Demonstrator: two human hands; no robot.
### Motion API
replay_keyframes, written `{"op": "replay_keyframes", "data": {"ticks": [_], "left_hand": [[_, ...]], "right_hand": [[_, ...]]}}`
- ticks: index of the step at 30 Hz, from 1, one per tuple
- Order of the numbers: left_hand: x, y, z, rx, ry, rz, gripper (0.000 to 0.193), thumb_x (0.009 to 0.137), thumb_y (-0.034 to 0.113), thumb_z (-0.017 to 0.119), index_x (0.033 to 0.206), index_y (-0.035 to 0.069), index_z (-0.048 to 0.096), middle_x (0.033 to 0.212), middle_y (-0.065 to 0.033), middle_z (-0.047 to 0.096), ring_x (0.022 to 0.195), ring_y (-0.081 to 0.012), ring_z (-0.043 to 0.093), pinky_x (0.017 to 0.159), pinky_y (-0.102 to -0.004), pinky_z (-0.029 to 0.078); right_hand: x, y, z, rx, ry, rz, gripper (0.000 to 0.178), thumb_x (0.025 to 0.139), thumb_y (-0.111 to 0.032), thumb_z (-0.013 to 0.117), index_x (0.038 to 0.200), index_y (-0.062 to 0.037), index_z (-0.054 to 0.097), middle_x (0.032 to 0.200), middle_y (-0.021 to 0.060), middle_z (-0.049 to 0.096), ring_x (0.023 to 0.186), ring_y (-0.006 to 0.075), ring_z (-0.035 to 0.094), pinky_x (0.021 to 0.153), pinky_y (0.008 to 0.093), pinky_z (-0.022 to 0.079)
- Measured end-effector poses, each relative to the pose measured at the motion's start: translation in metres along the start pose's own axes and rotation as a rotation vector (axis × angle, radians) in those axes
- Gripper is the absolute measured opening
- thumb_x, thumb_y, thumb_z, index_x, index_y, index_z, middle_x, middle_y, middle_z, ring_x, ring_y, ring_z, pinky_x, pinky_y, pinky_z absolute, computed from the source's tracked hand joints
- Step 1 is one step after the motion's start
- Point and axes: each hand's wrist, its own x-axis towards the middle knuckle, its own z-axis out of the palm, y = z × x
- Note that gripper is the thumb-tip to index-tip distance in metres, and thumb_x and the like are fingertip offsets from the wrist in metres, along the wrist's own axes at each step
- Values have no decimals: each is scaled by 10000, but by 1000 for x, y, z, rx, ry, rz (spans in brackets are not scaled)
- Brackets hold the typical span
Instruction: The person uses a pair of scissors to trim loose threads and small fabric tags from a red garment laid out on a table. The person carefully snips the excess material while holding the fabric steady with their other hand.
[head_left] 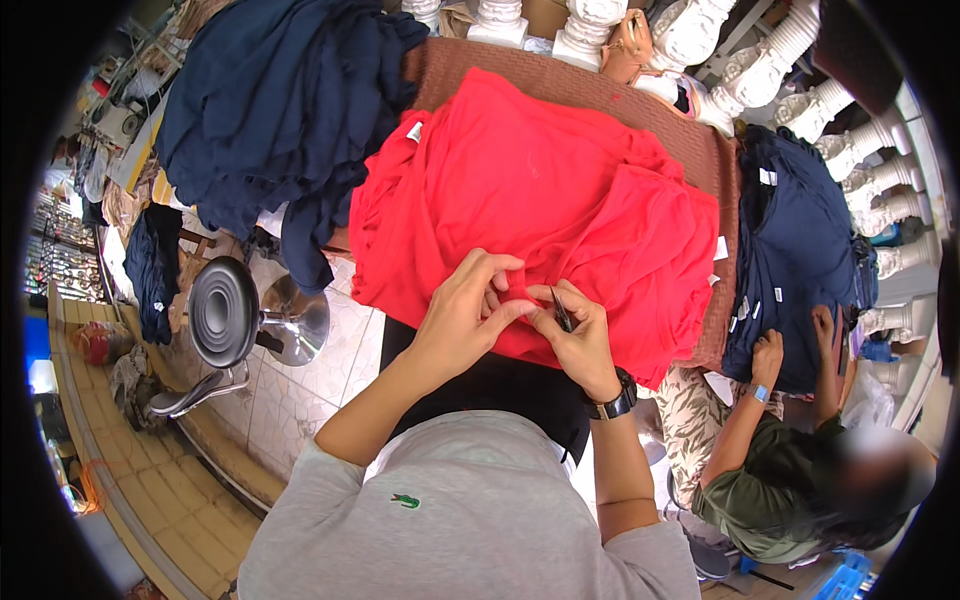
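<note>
Two hands pinching red cloth at the table's near edge

Going left to right: a navy pile point(270, 100) is lying over the table's point(700, 150) far left corner. Your left hand point(465, 310) is pinching a fold of the red garment point(530, 190), which is draping over the near edge. Your right hand point(580, 340) is gripping small dark snips point(562, 310) against that fold. Another person's hands point(795, 350) are resting on navy shirts point(790, 240) at the right edge.
</note>
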Motion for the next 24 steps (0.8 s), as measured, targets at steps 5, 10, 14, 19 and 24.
{"op": "replay_keyframes", "data": {"ticks": [5, 10, 14, 19, 24], "left_hand": [[7, -32, 10, -321, 121, 87, 71, 914, -27, 729, 925, -35, 659, 945, -76, 635, 814, -119, 664, 691, -258, 558], [5, -42, 5, -434, 46, 5, 133, 940, -62, 683, 1050, -17, 624, 970, -64, 633, 899, -140, 671, 837, -283, 585], [3, -37, 7, -496, 106, 15, 224, 920, -55, 705, 1116, -15, 604, 1006, -71, 634, 905, -159, 676, 846, -290, 580], [7, -26, 8, -79, 155, 283, 112, 906, -42, 712, 988, -27, 636, 937, -92, 619, 845, -186, 685, 805, -306, 602], [8, -45, 8, -347, 94, 100, 68, 1000, 2, 618, 1052, -17, 579, 1016, -84, 596, 919, -144, 651, 826, -296, 594]], "right_hand": [[0, -2, 4, -29, 43, -52, 243, 896, 16, 702, 1131, -15, 752, 803, -24, 464, 722, 81, 421, 660, 243, 356], [-1, -3, 6, 24, 84, -14, 241, 894, 7, 710, 1126, -29, 764, 786, -33, 442, 716, 74, 406, 652, 238, 341], [2, -5, 8, 32, 111, 16, 227, 892, -2, 723, 1113, -32, 769, 769, -36, 427, 713, 72, 402, 648, 236, 337], [3, -8, 14, -38, 103, -65, 201, 898, -14, 728, 1096, -23, 766, 775, -25, 445, 720, 81, 417, 658, 236, 349], [3, -7, 13, -64, 134, -83, 197, 904, -21, 726, 1099, -14, 757, 797, -15, 471, 744, 90, 441, 684, 238, 368]]}}
